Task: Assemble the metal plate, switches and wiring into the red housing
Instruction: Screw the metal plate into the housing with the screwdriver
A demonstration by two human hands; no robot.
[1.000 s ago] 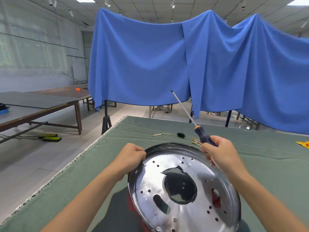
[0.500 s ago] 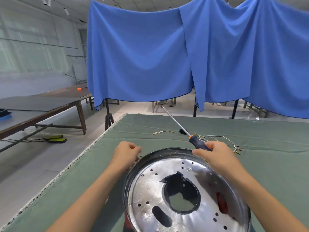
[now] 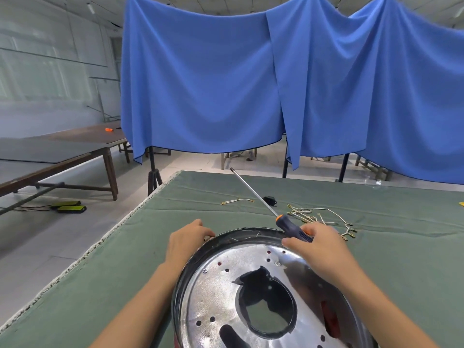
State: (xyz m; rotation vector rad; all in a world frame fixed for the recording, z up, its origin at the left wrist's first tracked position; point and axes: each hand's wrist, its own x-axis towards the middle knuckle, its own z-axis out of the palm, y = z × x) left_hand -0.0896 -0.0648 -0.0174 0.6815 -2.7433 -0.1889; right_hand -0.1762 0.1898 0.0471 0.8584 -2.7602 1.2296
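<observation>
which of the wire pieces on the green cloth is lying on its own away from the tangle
The short wire, left of the screwdriver shaft. It lies alone with a terminal at each end, while the other wires form a tangled bundle to the right, beyond the right hand.

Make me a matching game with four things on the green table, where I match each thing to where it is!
Things:
1. long screwdriver with dark blue and orange handle
2. round shiny metal plate with holes
3. tangle of white wires with brass ends
4. small black part

Places:
A. lying far back, beside the screwdriver's shaft
B. gripped in the right hand
C. spread out past the right hand
D. rim held by the left hand

Pairs: 1-B, 2-D, 3-C, 4-A
</observation>
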